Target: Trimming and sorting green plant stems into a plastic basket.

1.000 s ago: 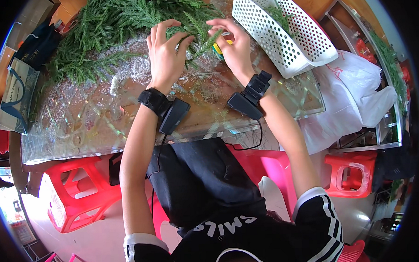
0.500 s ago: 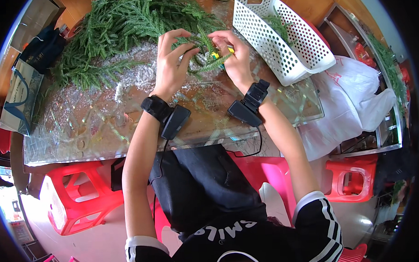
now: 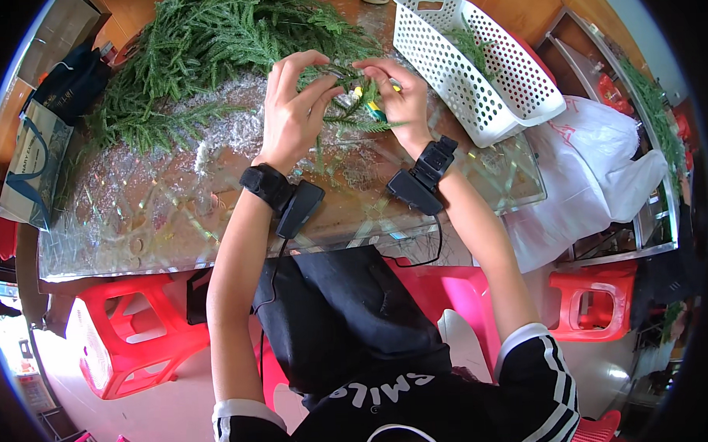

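Over the table, my left hand [image 3: 294, 106] is closed in a pinch on a green artificial pine sprig [image 3: 356, 114]. Opposite it, my right hand [image 3: 403, 98] pinches the same sprig, whose needled tips hang between the two hands. The fingertips partly hide the stem. Just behind the sprig, beside my right hand, a yellow and green handled tool [image 3: 374, 110] shows; its working end is covered, so its kind is unclear. Beyond my hands lies a big heap of green pine branches [image 3: 223, 38].
A white perforated basket [image 3: 514, 120] with some greenery inside stands at the right. White plastic bags [image 3: 601, 158] lie beyond the table's right edge. White flakes litter the glass-topped table [image 3: 175, 227]. A paper bag [image 3: 36, 166] stands left; red stools [image 3: 139, 330] flank my legs.
The sprig between my hands has turned, its tips now pointing lower and more of the yellow and green tool showing. Both hands have shifted only slightly.
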{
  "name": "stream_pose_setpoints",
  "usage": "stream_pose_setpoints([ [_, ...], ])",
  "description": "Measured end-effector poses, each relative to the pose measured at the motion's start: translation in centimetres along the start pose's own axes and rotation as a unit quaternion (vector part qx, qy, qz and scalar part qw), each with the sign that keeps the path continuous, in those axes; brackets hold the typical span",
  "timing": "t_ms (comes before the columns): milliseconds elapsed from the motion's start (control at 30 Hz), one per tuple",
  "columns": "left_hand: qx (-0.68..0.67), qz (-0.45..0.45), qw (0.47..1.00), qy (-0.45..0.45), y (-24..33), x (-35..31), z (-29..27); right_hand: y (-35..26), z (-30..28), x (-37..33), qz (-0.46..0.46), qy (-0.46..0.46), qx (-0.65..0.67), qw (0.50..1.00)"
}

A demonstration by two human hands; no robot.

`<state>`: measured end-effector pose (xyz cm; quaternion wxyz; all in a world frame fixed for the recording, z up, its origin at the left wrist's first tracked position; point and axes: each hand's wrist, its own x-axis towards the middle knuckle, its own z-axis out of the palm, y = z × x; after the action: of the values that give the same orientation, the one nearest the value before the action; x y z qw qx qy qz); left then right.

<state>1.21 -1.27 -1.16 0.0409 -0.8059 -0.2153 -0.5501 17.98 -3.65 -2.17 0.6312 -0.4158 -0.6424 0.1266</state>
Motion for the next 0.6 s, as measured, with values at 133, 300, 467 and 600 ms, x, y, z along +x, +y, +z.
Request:
stream_pose_setpoints([
  [133,0.031,-0.012,0.999,0.007,0.0,0.06,0.2,-0.24,-0.24,-0.04,-0.034,0.022,-0.061,0.997],
  [300,0.007,-0.041,0.999,0.009,0.29,0.07,0.56,-0.26,-0.54,0.01,-0.082,0.034,-0.108,0.99],
  [467,0.014,-0.031,0.999,0.014,-0.04,-0.16,0.43,-0.28,-0.5,0.45,-0.165,0.04,-0.134,0.976],
  [600,0.034,-0.022,0.999,0.029,-0.25,-0.45,0.22,-0.65,-0.53,0.56,-0.202,0.038,-0.132,0.97],
])
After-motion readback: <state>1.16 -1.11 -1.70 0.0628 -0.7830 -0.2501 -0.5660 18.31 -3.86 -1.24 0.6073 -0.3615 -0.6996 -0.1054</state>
